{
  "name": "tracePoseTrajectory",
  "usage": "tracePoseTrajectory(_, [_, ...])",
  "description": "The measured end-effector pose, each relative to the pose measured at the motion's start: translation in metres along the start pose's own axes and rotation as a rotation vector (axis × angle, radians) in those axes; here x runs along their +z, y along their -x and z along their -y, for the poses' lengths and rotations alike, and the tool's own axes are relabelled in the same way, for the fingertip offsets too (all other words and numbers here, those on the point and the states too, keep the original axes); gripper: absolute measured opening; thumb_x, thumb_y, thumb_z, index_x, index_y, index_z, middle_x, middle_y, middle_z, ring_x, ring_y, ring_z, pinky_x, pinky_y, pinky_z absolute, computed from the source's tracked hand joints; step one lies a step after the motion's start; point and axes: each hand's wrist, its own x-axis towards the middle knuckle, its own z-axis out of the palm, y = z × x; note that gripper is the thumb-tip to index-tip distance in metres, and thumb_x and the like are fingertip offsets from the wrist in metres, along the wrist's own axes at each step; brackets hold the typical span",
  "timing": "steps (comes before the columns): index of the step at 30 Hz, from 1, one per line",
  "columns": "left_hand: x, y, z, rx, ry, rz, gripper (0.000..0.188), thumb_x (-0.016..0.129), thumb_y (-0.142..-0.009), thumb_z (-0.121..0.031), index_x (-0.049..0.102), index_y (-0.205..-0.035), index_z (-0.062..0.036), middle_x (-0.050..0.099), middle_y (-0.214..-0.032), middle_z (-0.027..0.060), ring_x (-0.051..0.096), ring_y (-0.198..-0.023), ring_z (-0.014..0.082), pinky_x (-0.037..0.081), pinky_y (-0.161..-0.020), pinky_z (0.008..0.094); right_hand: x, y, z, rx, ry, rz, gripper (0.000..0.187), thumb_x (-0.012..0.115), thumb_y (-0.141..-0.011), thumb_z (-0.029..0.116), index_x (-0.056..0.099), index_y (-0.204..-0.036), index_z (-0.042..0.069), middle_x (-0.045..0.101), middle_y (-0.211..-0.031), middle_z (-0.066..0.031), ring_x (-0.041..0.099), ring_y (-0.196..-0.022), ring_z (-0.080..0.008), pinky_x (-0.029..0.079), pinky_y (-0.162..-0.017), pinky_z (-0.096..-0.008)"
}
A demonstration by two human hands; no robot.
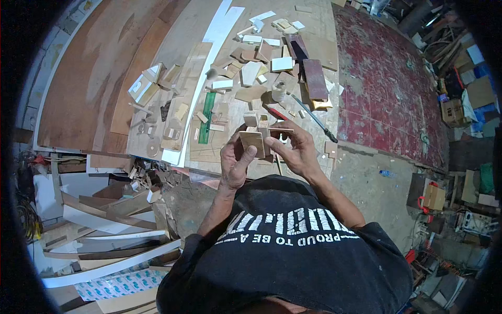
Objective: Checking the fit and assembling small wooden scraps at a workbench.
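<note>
Close to my chest, over the near edge of the work table, I hold a small assembly of pale wood pieces (252, 140) between both hands. My left hand (234, 163) grips its left side, the thumb lying along the flat front piece. On the other side my right hand (297, 150) is closed on it with thumb and fingers, and a thin flat piece (282, 130) sticks out by those fingers. How the pieces are joined is too small to tell. Just beyond lie a red-handled tool (274, 112), a long thin teal and black tool (316, 118) and a small clear container (278, 94).
Wood offcuts (250, 73) and a dark red block (315, 79) are scattered over the table (183, 42). A green ruler (207, 118) lies left of my hands, near a long white strip (201, 73). Stacked boards (110, 230) fill the lower left. Right of the table is a worn red surface (389, 86).
</note>
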Motion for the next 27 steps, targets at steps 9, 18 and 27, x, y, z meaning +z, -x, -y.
tracePoseTrajectory(9, [-0.004,0.004,0.005,-0.019,0.008,0.009,0.053,0.063,-0.091,-0.012,0.041,-0.137,0.0028,0.057,-0.125,0.0098,0.054,-0.115,0.0172,0.040,-0.101,0.0322,0.003,0.004,0.006,-0.050,0.076,-0.034,0.028,0.074,-0.084,0.021,0.066,-0.103,0.002,0.065,-0.083,-0.0057,0.059,-0.076,-0.0130,0.046,-0.069,-0.0289])
tracePoseTrajectory(18, [0.003,0.005,-0.005,0.028,-0.065,0.055,0.055,0.065,-0.089,-0.010,0.039,-0.136,0.0047,0.055,-0.124,0.0125,0.053,-0.116,0.0184,0.044,-0.098,0.0324,0.002,0.009,0.004,-0.012,-0.050,-0.055,0.028,0.073,-0.084,0.020,0.066,-0.106,0.003,0.066,-0.091,-0.0050,0.060,-0.079,-0.0119,0.044,-0.067,-0.0265])
tracePoseTrajectory(27, [0.009,0.004,-0.009,-0.023,-0.066,0.047,0.056,0.066,-0.089,-0.011,0.037,-0.134,0.0042,0.054,-0.123,0.0136,0.055,-0.113,0.0194,0.046,-0.096,0.0325,0.001,0.010,-0.002,0.066,-0.089,-0.039,0.028,0.073,-0.085,0.018,0.066,-0.105,0.002,0.067,-0.089,-0.0052,0.061,-0.080,-0.0101,0.046,-0.067,-0.0250])
